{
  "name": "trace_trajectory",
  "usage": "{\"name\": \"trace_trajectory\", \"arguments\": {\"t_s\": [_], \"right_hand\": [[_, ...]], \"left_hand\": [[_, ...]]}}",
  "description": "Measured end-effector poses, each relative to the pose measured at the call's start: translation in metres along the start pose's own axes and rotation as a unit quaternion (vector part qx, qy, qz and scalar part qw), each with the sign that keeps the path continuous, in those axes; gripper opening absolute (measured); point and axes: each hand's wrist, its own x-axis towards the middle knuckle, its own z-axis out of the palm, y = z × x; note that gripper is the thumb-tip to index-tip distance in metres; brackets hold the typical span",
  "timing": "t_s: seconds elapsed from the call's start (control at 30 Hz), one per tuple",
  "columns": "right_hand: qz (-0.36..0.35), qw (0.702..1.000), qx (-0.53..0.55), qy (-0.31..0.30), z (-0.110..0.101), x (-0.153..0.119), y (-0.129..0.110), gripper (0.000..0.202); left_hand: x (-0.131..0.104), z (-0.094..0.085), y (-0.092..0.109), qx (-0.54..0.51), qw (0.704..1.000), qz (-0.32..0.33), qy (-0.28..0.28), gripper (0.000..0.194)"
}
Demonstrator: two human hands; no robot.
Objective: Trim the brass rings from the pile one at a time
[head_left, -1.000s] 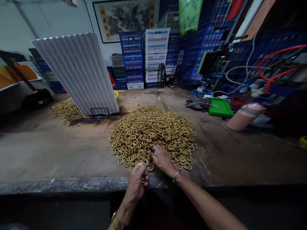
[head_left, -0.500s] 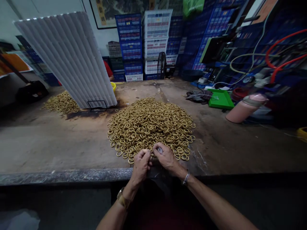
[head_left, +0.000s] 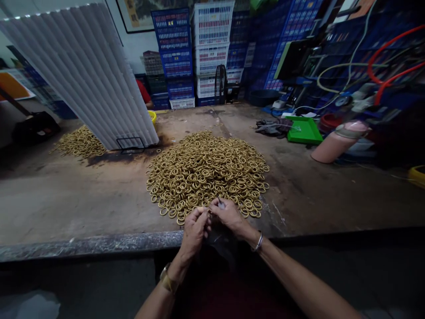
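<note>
A large heap of brass-coloured rings [head_left: 206, 168] lies on the worktable in front of me. At its near edge, my left hand [head_left: 195, 227] is closed in a pinch, with a bit of a ring [head_left: 209, 214] showing at the fingertips. My right hand [head_left: 229, 217] meets it there, also closed, its fingertips against the same spot. A small grey object with a dark thin tip [head_left: 221, 204] sticks out of the right hand; its kind is hard to tell. Fingers cover most of what lies between the hands.
On the left, a tall ribbed whitish panel [head_left: 89, 75] stands in a black wire stand [head_left: 130, 144], with a smaller ring pile [head_left: 79, 142] beside it. A green tray [head_left: 303, 130] and a pink cylinder [head_left: 338, 144] are at right. Stacked crates [head_left: 212, 48] line the back.
The right hand has shifted slightly left and closer to the left fingertips, and the dark tip above it now shows. The whole view has tilted slightly; the heap looks unchanged.
</note>
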Motion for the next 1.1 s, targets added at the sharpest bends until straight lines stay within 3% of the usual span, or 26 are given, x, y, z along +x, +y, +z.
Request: {"name": "trace_trajectory", "arguments": {"t_s": [0.23, 0.4, 0.5, 0.6, 0.77, 1.1], "right_hand": [[-0.036, 0.996, -0.079, -0.006, -0.001, -0.002, -0.011, 0.014], [-0.04, 0.996, -0.073, -0.014, -0.001, 0.0, -0.006, 0.016], [-0.051, 0.994, -0.095, 0.01, -0.004, 0.001, 0.001, 0.019], [-0.095, 0.975, -0.201, 0.022, -0.006, -0.003, 0.008, 0.02], [-0.159, 0.916, -0.366, -0.046, -0.004, -0.014, 0.013, 0.014], [-0.137, 0.886, -0.441, -0.052, 0.002, -0.016, 0.012, 0.017]], "left_hand": [[-0.002, 0.0, 0.002, -0.034, 0.999, -0.019, -0.016, 0.033], [-0.006, 0.002, 0.007, -0.068, 0.997, -0.039, -0.022, 0.032], [-0.007, 0.003, 0.011, -0.081, 0.996, -0.047, -0.013, 0.032], [-0.006, 0.003, 0.011, -0.074, 0.997, -0.032, 0.001, 0.032], [-0.004, 0.0, 0.003, -0.052, 0.999, -0.008, 0.012, 0.032], [-0.003, -0.001, -0.003, -0.016, 0.999, 0.023, 0.023, 0.029]]}}
